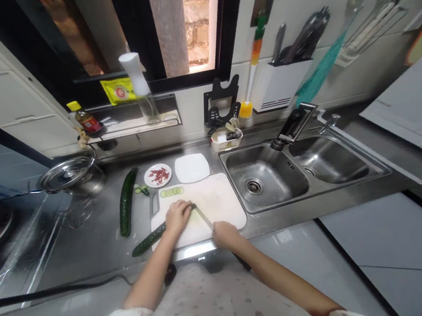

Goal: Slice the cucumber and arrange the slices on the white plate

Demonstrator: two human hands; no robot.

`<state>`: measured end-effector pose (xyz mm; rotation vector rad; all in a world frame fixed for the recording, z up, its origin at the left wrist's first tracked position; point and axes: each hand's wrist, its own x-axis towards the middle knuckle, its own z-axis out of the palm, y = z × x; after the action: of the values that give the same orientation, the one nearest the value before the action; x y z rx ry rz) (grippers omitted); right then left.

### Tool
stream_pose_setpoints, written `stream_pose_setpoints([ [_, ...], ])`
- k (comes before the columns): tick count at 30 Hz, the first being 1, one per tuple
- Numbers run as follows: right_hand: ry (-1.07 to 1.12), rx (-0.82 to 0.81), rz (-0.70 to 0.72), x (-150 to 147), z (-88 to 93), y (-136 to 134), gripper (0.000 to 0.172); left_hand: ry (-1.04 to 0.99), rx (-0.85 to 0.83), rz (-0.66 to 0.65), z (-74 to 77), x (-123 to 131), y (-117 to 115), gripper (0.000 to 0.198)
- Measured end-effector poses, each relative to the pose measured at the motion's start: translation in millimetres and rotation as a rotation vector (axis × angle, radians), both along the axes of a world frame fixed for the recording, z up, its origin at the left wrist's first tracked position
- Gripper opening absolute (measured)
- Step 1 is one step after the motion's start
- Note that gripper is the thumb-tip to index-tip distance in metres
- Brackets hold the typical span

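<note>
My left hand (179, 216) is closed over the upper end of a dark green cucumber (149, 240), which lies slantwise across the lower left of a white cutting board (222, 198). In my right hand (225, 234) is the handle of a knife (204, 218). Its blade slants up to the left, with its tip end near the cucumber's end by my left fingers. Several pale cucumber slices (172, 191) lie in an overlapping row at the board's upper left. A second whole cucumber (128, 203) rests on the steel counter left of the board.
Behind the board are a plate of chopped reddish pieces (158, 176) and a white square plate (192, 167). Small cucumber pieces (141, 189) lie beside them. A double sink (269, 199) is at right, a lidded steel pot (75, 174) at left.
</note>
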<state>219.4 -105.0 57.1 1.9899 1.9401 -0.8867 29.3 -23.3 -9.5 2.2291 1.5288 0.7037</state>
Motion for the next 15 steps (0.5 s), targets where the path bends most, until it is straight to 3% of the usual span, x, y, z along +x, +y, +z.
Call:
stream_pose_setpoints([
  [8, 0.011, -0.008, 0.016, 17.4, 14.0, 1.0, 0.031, 0.007, -0.039, 0.030, 7.2, 0.8, 0.5, 0.023],
  [15, -0.089, 0.134, 0.044, 34.0, 17.8, 6.6, 0.033, 0.022, -0.019, 0.080, 9.2, 2.8, -3.0, 0.027],
])
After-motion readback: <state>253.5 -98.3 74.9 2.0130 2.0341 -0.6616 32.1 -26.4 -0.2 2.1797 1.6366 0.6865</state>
